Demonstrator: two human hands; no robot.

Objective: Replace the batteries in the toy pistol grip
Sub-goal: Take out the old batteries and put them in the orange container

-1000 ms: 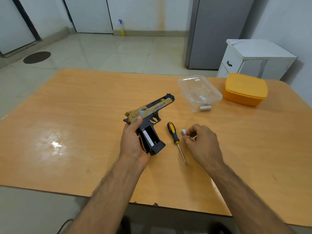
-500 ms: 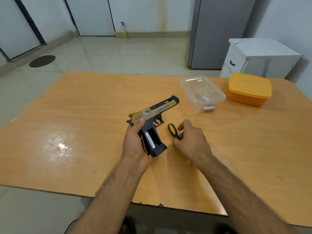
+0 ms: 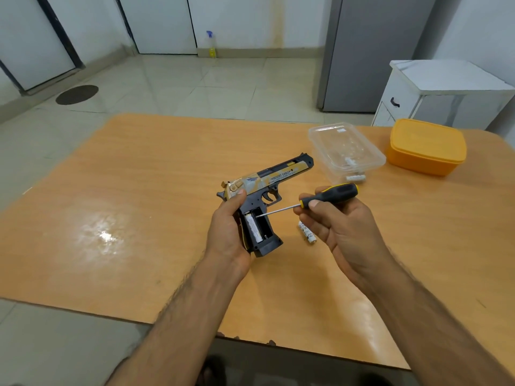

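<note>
My left hand (image 3: 227,232) grips the black and gold toy pistol (image 3: 267,185) by its grip, above the table. The grip's battery bay is uncovered, with one white battery (image 3: 253,227) in its left slot and the right slot bare. My right hand (image 3: 334,224) holds a black and yellow screwdriver (image 3: 330,196) by the handle. Its metal tip reaches into the top of the bay beside the battery. A loose white battery (image 3: 306,232) lies on the table just below my right fingers.
A clear plastic tub (image 3: 345,151) holding a battery stands at the back right of the wooden table (image 3: 139,218), with another battery (image 3: 355,178) at its front edge. An orange lidded box (image 3: 426,146) sits further right. A white cabinet and grey fridge stand behind.
My right hand put a battery down on the table, picked up the screwdriver and brought its tip to the pistol's battery bay. My left hand kept holding the pistol.
</note>
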